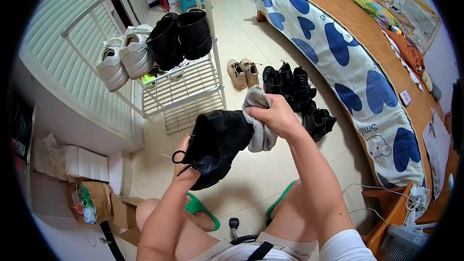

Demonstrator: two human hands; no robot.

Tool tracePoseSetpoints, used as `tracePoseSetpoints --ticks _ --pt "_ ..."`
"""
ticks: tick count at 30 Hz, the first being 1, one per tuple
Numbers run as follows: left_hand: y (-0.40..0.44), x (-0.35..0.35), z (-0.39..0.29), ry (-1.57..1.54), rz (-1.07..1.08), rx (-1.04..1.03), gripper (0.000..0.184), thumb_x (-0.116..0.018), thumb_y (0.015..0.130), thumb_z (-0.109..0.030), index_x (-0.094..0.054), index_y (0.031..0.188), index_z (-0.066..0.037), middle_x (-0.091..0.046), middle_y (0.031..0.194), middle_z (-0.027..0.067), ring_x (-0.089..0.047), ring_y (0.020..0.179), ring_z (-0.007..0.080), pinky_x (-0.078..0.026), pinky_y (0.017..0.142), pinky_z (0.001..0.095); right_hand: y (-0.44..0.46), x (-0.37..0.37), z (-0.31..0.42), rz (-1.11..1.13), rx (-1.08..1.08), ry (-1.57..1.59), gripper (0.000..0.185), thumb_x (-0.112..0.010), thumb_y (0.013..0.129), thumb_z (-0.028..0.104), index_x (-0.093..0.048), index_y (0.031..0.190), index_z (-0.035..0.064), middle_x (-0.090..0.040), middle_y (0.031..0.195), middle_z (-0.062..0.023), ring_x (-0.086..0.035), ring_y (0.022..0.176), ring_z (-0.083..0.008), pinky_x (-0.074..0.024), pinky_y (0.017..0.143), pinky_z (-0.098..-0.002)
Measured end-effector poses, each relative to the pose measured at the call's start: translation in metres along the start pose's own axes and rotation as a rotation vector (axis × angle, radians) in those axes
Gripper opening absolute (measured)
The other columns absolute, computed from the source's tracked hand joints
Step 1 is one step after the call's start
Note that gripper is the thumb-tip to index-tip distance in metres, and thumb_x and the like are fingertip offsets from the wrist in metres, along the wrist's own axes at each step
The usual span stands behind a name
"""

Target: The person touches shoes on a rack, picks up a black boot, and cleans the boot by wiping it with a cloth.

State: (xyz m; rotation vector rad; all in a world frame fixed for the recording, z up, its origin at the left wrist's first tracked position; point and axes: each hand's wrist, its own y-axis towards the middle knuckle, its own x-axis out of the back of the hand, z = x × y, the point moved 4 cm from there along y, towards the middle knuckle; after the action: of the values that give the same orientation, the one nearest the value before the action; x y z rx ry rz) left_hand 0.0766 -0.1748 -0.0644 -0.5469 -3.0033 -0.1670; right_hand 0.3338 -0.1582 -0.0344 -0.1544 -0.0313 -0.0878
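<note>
In the middle of the head view, a black boot [227, 133] is held up off the floor, tilted, its dark opening toward me and a lace hanging out at the left. My left hand [186, 171] grips it from below and behind; most of its fingers are hidden by the boot. Pinched in my right hand [280, 116] is a bunched grey cloth [261, 137], pressed against the boot's far right end. Beyond my hands, beige shoes [243, 73] and several black boots [299, 84] stand on the tiled floor.
At the left, a white metal rack [183, 87] carries white sneakers [125, 53] and black shoes [193, 34] on its upper tier. A bed with a heart-patterned cover [338, 43] runs along the right. A paper bag [101, 200] and a fan [403, 241] flank my legs.
</note>
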Motion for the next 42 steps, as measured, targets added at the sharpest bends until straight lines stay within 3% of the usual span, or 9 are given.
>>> tracePoseSetpoints --ticks 7,15,19,25,28,31,34,37,42 --pt "0.013 0.026 -0.006 0.234 0.012 -0.013 0.033 -0.064 0.086 -0.015 -0.058 0.116 -0.002 -0.062 0.108 0.0075 -0.056 0.1 0.016 -0.045 0.09 0.0306 -0.015 0.017 0.014 0.07 -0.041 0.307 0.028 -0.079 0.081 0.014 -0.067 0.1 -0.0016 -0.068 0.089 -0.005 -0.064 0.078 -0.0123 -0.0531 0.072 -0.0276" --pt "0.012 0.026 -0.024 0.449 0.067 -0.24 0.044 -0.073 0.07 -0.012 -0.061 0.113 -0.01 -0.062 0.111 0.0071 -0.049 0.11 0.0279 -0.034 0.102 0.0361 -0.038 -0.014 0.03 0.336 0.505 -0.293 0.061 -0.086 0.067 0.012 -0.063 0.124 0.0069 -0.066 0.118 -0.005 -0.062 0.103 -0.0152 -0.0474 0.095 -0.032" --pt "0.024 0.039 0.005 0.614 0.014 -0.356 0.038 -0.07 0.077 -0.018 -0.062 0.112 -0.002 -0.065 0.104 0.011 -0.061 0.099 0.0259 -0.046 0.091 0.0338 -0.044 -0.031 0.035 0.222 0.255 -0.374 0.05 -0.082 0.07 0.007 -0.066 0.118 0.0064 -0.071 0.107 -0.0102 -0.068 0.095 -0.0192 -0.052 0.088 -0.0315" --pt "0.017 0.021 0.016 0.161 -0.249 0.107 0.049 -0.082 0.078 -0.019 -0.06 0.118 -0.001 -0.066 0.108 0.0124 -0.061 0.104 0.0242 -0.046 0.094 0.0371 -0.04 -0.039 0.018 -0.043 0.511 -0.354 0.031 -0.077 0.072 0.006 -0.071 0.102 0.006 -0.072 0.094 -0.016 -0.07 0.084 -0.0293 -0.0553 0.075 -0.0327" --pt "0.017 0.001 0.038 0.207 -0.392 -0.049 0.058 -0.081 0.08 -0.023 -0.053 0.125 0.001 -0.063 0.115 0.012 -0.059 0.11 0.0241 -0.045 0.095 0.036 -0.043 -0.045 0.015 -0.204 0.634 -0.481 0.032 -0.077 0.068 0.002 -0.071 0.099 0.0057 -0.073 0.097 -0.0127 -0.071 0.085 -0.0284 -0.0559 0.075 -0.0321" --pt "0.0 -0.034 0.053 0.218 -0.26 0.23 0.052 -0.07 0.091 -0.029 -0.051 0.133 -0.007 -0.056 0.126 0.0045 -0.052 0.111 0.0133 -0.042 0.096 0.0313 -0.044 -0.05 0.01 -0.333 0.869 -0.628 0.032 -0.076 0.065 0.003 -0.072 0.097 0.0071 -0.073 0.099 -0.0117 -0.07 0.084 -0.0279 -0.0561 0.074 -0.0334" --pt "-0.004 -0.061 0.038 -0.567 -0.087 0.418 0.045 -0.059 0.095 -0.039 -0.05 0.131 -0.013 -0.054 0.129 -0.0015 -0.052 0.117 0.0144 -0.041 0.102 0.0371 -0.05 -0.058 0.008 -0.311 0.969 -0.752 0.036 -0.076 0.059 0.005 -0.072 0.094 0.0068 -0.073 0.102 -0.0099 -0.071 0.078 -0.0243 -0.0551 0.066 -0.0333" --pt "-0.001 -0.063 0.034 -0.799 0.045 0.395 0.051 -0.056 0.094 -0.047 -0.049 0.133 -0.015 -0.052 0.136 0.0 -0.05 0.123 0.0144 -0.041 0.105 0.0379 -0.053 -0.068 0.011 -0.286 1.093 -0.808 0.037 -0.076 0.056 0.007 -0.071 0.093 0.0067 -0.072 0.105 -0.0081 -0.068 0.068 -0.02 -0.05 0.055 -0.031" --pt "0.005 -0.054 -0.012 -1.062 -0.139 0.342 0.043 -0.056 0.092 -0.05 -0.061 0.117 -0.016 -0.067 0.108 -0.0008 -0.065 0.097 0.0179 -0.051 0.09 0.0379 -0.056 -0.077 0.016 -0.281 1.269 -0.858 0.032 -0.07 0.064 0.012 -0.072 0.095 0.0058 -0.072 0.107 -0.0087 -0.057 0.054 -0.015 -0.0423 0.048 -0.0292"
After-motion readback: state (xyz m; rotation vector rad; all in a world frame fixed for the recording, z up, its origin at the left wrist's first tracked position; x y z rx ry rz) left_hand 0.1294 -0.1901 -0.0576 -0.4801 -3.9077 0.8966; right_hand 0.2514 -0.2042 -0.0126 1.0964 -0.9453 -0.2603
